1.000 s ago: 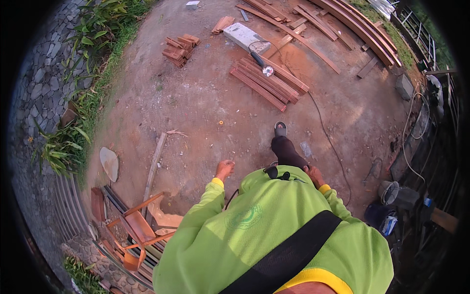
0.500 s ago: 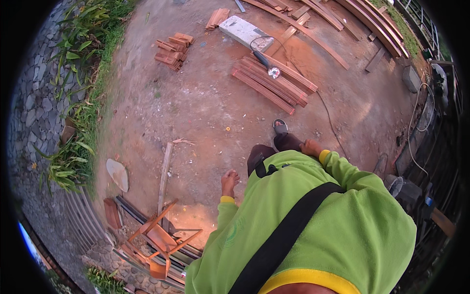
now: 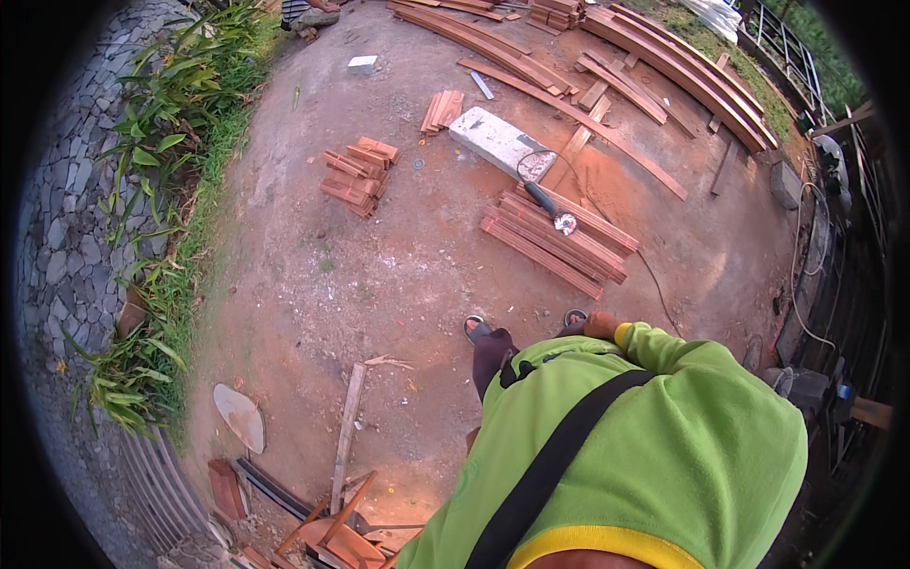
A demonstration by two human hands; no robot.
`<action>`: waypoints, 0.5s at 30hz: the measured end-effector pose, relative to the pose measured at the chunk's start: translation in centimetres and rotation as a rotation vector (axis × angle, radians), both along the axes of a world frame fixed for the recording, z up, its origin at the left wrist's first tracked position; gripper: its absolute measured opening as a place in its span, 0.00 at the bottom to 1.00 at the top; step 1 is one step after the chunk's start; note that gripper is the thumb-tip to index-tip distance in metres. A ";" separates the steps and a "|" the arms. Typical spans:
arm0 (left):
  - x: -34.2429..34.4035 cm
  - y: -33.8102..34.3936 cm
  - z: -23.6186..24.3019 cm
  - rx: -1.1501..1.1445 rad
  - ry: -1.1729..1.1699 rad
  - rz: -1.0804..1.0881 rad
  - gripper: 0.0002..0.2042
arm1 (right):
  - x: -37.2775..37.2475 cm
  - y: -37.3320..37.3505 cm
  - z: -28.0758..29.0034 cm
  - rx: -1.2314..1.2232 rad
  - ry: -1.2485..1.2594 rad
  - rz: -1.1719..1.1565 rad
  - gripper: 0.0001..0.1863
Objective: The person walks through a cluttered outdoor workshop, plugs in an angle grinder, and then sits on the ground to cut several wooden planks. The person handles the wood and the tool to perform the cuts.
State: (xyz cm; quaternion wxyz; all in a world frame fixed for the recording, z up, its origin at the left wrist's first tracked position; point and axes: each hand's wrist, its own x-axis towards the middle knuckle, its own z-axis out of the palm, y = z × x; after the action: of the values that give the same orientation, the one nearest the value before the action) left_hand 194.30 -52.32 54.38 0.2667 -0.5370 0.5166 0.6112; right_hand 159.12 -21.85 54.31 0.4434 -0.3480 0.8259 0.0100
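My right hand (image 3: 600, 325) hangs by my right thigh, just beyond the hem of my green shirt (image 3: 654, 446); its fingers are mostly hidden. Of my left hand only a small patch of skin (image 3: 471, 438) shows beside the shirt, fingers out of sight. Ahead of my feet, a stack of reddish wooden planks (image 3: 559, 239) lies on the dirt. An angle grinder (image 3: 544, 201) with a dark body and shiny disc rests on top of it, apart from both hands. Its cord (image 3: 654, 275) trails over the ground to the right.
Behind the planks lies a white slab (image 3: 498, 142). Short wood pieces (image 3: 358, 177) are piled to the left, and long boards (image 3: 682, 71) lie far right. At lower left are a wooden chair (image 3: 341, 541) and a loose board (image 3: 348, 427). Another person (image 3: 311, 14) shows at the top edge.
The ground and planks have shifted lower in view. Both my feet now show. My left hand, visible before beside the shirt, is now almost wholly hidden; the right stays by the thigh.
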 end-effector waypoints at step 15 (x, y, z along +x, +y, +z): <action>-17.2 -31.9 1.5 -0.273 0.277 0.247 0.18 | -3.3 -16.0 4.8 -0.209 0.117 -0.656 0.24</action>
State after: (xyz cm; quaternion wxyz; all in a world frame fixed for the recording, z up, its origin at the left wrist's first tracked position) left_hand 177.05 -84.18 55.89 0.0412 -0.5382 0.5564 0.6317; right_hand 155.80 -37.83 59.16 0.3371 -0.1066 0.9143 -0.1977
